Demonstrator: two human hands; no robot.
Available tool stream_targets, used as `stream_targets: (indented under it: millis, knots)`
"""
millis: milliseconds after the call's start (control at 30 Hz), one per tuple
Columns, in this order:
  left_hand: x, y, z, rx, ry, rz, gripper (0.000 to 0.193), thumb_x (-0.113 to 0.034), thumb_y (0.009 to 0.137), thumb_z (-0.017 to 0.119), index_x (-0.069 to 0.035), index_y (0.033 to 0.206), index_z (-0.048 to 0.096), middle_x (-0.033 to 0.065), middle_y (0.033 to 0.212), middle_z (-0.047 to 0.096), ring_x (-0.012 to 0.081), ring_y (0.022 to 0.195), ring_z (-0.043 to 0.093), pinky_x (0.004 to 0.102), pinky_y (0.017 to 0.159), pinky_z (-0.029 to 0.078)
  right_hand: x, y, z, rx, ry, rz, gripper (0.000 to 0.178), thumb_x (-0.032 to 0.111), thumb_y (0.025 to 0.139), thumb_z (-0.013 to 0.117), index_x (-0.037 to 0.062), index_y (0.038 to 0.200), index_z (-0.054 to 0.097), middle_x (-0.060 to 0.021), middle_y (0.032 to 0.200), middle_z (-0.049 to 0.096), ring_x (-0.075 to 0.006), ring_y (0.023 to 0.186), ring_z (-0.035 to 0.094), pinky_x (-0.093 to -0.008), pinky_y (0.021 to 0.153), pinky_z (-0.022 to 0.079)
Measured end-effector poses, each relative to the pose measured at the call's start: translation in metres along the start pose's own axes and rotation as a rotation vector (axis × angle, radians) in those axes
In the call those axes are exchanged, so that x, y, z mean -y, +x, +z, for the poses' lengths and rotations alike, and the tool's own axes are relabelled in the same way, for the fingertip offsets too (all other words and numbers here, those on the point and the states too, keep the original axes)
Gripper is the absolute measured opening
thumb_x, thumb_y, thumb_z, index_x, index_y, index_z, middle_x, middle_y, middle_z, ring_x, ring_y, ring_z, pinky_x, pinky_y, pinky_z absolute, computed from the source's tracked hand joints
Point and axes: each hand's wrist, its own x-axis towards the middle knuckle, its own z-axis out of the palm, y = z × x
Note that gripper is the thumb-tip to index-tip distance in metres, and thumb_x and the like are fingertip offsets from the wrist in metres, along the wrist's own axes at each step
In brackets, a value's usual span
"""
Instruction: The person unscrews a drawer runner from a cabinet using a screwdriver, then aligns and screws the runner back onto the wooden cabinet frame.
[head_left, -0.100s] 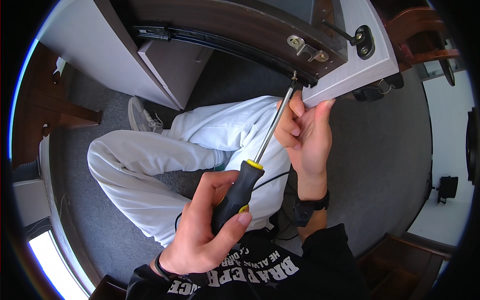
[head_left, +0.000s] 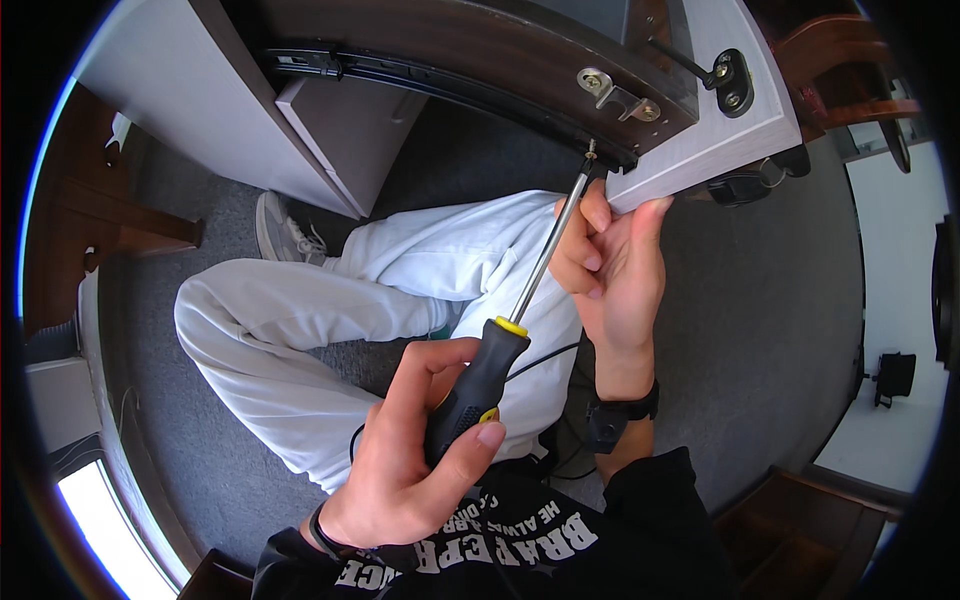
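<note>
My left hand (head_left: 400, 450) is wrapped around the black and yellow handle of a screwdriver (head_left: 540, 270). Its long metal shaft slants up and away to a small screw (head_left: 591, 148) at the front end of a black drawer slide (head_left: 450, 100). The slide runs along the dark side of a drawer (head_left: 480, 50). My right hand (head_left: 625, 270) grips the lower edge of the pale drawer front (head_left: 710, 150), with the thumb against the edge and the other fingers curled close to the screwdriver tip. A metal bracket (head_left: 617, 95) is screwed to the drawer side above the slide.
A black fitting with a rod (head_left: 733, 83) is mounted on the drawer front, and keys (head_left: 745, 185) hang beside it. A pale cabinet (head_left: 220, 100) stands at the far left. My legs (head_left: 290, 310) are bent beneath the work. A thin black cable (head_left: 545, 360) crosses them.
</note>
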Motion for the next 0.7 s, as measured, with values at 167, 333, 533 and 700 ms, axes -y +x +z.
stream_targets:
  millis: [167,333,533,700]
  knots:
    - [0.0,0.0,0.0,0.001,-0.012,0.004,0.044,-0.007,0.09,0.058,0.002,0.127,0.036,0.0058,0.078,0.058,0.0091,0.063,0.049,0.0253,0.058,0.039,0.001,0.0,-0.001,-0.01,-0.014,-0.006,0.057,0.064,0.098,0.016,0.0116,0.081,0.032,0.0013,0.062,0.032,-0.0043,0.045,0.02,-0.0216,0.044,0.017]
    - [0.0,0.003,0.012,-0.01,-0.347,-0.052,0.06,-0.029,0.087,0.064,0.0,0.129,0.032,0.011,0.08,0.054,0.009,0.052,0.044,0.0214,0.05,0.036,-0.003,0.0,0.002,-0.001,-0.02,-0.005,0.058,0.064,0.097,0.016,0.0113,0.081,0.033,0.0013,0.062,0.032,-0.004,0.045,0.02,-0.0213,0.044,0.016]
    - [0.009,0.002,0.005,0.011,-0.307,-0.122,0.084,-0.013,0.067,0.083,-0.001,0.133,0.034,0.007,0.086,0.052,0.0106,0.065,0.05,0.0218,0.059,0.041,0.0,-0.002,0.002,0.003,-0.033,-0.011,0.058,0.064,0.098,0.017,0.0111,0.082,0.033,0.0012,0.062,0.033,-0.0039,0.045,0.021,-0.0212,0.044,0.017]
    - [-0.001,-0.003,0.002,-0.002,-0.26,-0.205,0.094,0.005,0.06,0.076,0.003,0.142,0.031,0.0073,0.094,0.054,0.0128,0.077,0.052,0.0226,0.071,0.041,-0.002,-0.003,0.0,-0.006,-0.048,-0.034,0.057,0.063,0.098,0.019,0.0111,0.082,0.033,0.0009,0.062,0.033,-0.0039,0.045,0.021,-0.0212,0.044,0.018]
